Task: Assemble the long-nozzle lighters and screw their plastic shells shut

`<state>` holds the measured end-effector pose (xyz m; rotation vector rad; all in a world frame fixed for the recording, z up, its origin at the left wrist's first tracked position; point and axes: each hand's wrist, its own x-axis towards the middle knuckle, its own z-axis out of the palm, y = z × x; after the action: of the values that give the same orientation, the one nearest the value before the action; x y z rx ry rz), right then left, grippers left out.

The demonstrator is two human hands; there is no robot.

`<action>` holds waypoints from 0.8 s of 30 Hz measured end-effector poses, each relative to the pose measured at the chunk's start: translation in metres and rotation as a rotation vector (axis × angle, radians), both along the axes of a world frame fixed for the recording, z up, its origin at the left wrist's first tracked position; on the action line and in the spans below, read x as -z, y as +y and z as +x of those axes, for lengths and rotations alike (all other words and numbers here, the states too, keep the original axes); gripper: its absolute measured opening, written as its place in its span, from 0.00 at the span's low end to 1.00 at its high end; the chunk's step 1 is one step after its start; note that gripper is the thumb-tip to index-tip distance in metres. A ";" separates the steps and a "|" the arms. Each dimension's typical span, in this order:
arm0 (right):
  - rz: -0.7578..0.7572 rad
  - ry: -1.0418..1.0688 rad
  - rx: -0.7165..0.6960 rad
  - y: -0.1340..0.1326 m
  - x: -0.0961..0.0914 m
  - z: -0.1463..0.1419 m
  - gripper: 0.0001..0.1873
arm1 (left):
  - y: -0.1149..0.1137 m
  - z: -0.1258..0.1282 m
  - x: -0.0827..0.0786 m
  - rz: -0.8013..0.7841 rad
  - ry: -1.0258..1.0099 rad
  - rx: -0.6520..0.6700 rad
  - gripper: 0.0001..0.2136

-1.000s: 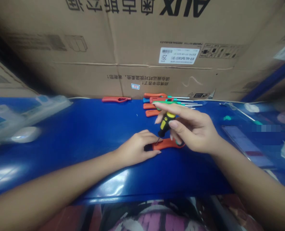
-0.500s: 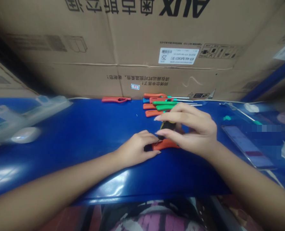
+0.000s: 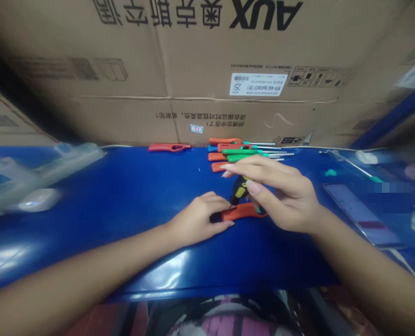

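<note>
An orange gas lighter (image 3: 240,211) lies flat on the blue table, its right end partly hidden by my right hand. My left hand (image 3: 202,214) grips the lighter's left end between thumb and fingers. Over that end stands a short black and yellow screwdriver (image 3: 240,190), tilted, its thin tip touching the lighter near my left fingertips. My right hand (image 3: 280,191) holds the screwdriver's handle from the right, thumb in front and fingers reaching over the top. Part of the handle is hidden behind the thumb.
Behind my hands lie several orange and green lighters (image 3: 240,152) with metal tubes. A red lighter body (image 3: 168,147) lies left of them. A phone (image 3: 361,214) and a loose metal tube (image 3: 354,164) are at right. A large cardboard box (image 3: 193,84) stands along the back edge.
My right thumb has shifted on the screwdriver's handle, and the hand has turned so more of the handle shows. My left hand and the orange lighter stay in place.
</note>
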<state>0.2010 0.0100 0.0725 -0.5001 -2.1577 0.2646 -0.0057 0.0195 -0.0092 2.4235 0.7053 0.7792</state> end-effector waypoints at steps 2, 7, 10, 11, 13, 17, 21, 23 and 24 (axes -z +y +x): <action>-0.061 0.008 -0.039 -0.001 -0.001 0.000 0.17 | 0.000 0.000 0.001 0.001 0.001 -0.002 0.11; 0.127 0.008 0.162 -0.005 -0.001 -0.001 0.11 | -0.001 0.000 0.000 0.003 0.006 -0.006 0.10; 0.003 -0.042 0.075 -0.009 -0.003 -0.001 0.19 | -0.001 0.000 -0.001 -0.004 0.013 -0.005 0.10; -0.060 -0.048 0.018 -0.009 -0.003 -0.001 0.20 | -0.001 0.000 -0.001 0.001 0.012 -0.009 0.09; -0.116 -0.037 -0.057 -0.011 -0.004 -0.002 0.18 | -0.001 0.001 0.000 0.021 0.005 -0.018 0.07; 0.099 -0.042 0.066 -0.014 -0.002 -0.004 0.11 | -0.001 0.001 0.002 0.007 -0.006 -0.026 0.06; 0.109 -0.115 0.141 -0.018 -0.003 -0.002 0.18 | -0.001 0.001 0.003 -0.021 0.019 -0.033 0.06; -0.027 -0.118 0.047 -0.019 -0.006 -0.002 0.21 | -0.001 0.001 0.003 0.000 0.019 -0.031 0.07; -0.078 -0.122 0.006 -0.018 -0.008 -0.002 0.21 | -0.001 0.001 0.003 0.008 0.014 -0.029 0.07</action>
<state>0.1992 -0.0080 0.0801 -0.5801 -2.2711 0.3239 -0.0051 0.0186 -0.0125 2.4333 0.7454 0.7785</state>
